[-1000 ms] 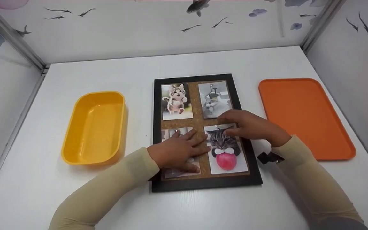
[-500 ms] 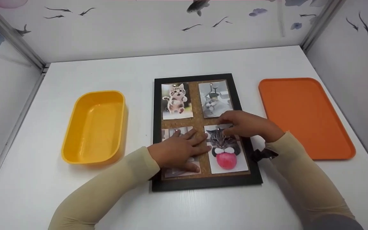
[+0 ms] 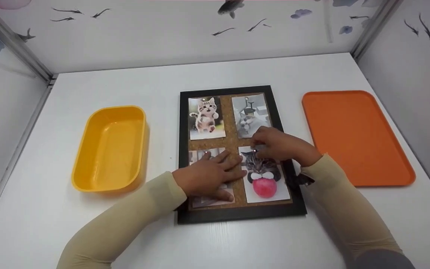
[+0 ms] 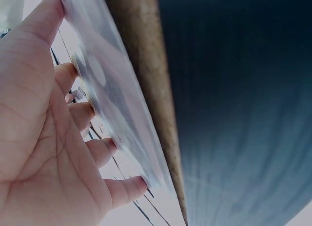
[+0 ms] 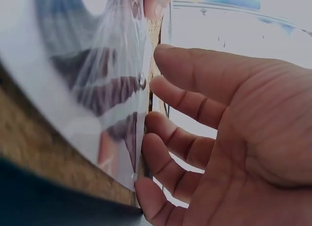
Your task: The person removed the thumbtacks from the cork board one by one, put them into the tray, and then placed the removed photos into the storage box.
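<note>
A corkboard [image 3: 233,215] with a black frame lies on the table, bearing several cat photos. My left hand [image 3: 209,177] rests with spread fingers over the lower-left photo [image 3: 202,203], hiding most of it; its fingertips touch the sheet in the left wrist view. The lower-right photo [image 3: 267,186] shows a tabby with a pink ball shape. At its top edge sits a small silver pushpin [image 5: 142,80]. My right hand [image 3: 284,147] hovers there, fingers bent, thumb and index fingertips right beside the pin without gripping it.
A yellow bin [image 3: 142,149] stands left of the board. An orange tray [image 3: 357,138] lies to its right. Two more pinned photos, a walking kitten [image 3: 207,117] and a grey picture [image 3: 250,116], fill the upper half. Printed panels enclose the white table [image 3: 155,243].
My right hand has shifted a little left toward the pushpin, its thumb and index finger closer to it. The left hand stays in place.
</note>
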`<state>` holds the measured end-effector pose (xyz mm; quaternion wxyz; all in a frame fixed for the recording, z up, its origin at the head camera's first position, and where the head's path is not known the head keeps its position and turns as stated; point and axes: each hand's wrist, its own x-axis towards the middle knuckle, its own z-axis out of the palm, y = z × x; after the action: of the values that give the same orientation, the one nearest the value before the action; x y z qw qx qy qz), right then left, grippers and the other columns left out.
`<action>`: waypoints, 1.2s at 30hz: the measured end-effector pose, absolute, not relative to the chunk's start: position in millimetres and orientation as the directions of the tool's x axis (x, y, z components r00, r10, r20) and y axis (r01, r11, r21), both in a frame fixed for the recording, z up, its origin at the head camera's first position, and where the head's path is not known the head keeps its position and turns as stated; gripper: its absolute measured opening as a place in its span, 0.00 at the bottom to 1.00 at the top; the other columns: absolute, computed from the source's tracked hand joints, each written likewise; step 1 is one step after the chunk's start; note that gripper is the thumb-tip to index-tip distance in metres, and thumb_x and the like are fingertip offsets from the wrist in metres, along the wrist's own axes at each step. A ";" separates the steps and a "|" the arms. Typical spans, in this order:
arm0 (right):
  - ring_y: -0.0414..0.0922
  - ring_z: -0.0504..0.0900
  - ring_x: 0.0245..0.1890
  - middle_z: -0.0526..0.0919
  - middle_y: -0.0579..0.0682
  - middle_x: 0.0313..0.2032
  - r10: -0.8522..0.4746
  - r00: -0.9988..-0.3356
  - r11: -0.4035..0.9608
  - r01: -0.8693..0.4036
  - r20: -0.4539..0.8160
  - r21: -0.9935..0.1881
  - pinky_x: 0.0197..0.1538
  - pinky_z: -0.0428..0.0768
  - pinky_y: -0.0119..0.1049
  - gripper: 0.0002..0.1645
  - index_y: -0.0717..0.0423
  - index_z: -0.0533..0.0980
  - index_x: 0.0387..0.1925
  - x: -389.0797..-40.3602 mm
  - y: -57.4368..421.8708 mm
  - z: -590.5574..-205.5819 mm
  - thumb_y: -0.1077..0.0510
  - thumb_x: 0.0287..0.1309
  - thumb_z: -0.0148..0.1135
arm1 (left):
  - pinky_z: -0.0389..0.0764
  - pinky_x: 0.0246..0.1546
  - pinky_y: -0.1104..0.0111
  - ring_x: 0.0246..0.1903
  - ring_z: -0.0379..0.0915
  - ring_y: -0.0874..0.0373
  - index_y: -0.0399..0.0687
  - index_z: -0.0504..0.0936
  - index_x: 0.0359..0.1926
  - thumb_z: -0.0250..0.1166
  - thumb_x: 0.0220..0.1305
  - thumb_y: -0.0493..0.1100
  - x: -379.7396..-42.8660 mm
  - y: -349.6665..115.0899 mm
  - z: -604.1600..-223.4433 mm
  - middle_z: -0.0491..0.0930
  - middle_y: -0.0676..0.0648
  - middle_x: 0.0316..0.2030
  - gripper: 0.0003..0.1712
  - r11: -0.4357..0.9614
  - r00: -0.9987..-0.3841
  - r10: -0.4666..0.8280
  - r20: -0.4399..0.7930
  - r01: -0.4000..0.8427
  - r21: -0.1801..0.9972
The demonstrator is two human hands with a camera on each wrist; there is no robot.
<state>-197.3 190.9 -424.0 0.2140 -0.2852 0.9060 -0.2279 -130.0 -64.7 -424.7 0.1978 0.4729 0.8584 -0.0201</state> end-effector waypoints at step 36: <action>0.49 0.69 0.40 0.73 0.51 0.40 -0.577 -0.796 0.740 -0.415 -0.183 -0.529 0.44 0.70 0.43 0.08 0.55 0.79 0.34 -194.3 187.4 -436.2 0.62 0.52 0.71 | 0.53 0.67 0.38 0.76 0.32 0.44 0.71 0.49 0.78 0.50 0.65 0.74 -129.5 -63.9 -425.4 0.40 0.52 0.79 0.45 0.560 -0.482 0.798 -0.360 0.815 0.150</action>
<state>-194.3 187.4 -436.2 0.1700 -0.2703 0.9172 -0.2381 -129.5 -63.9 -425.4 0.1980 0.4687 0.8606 -0.0209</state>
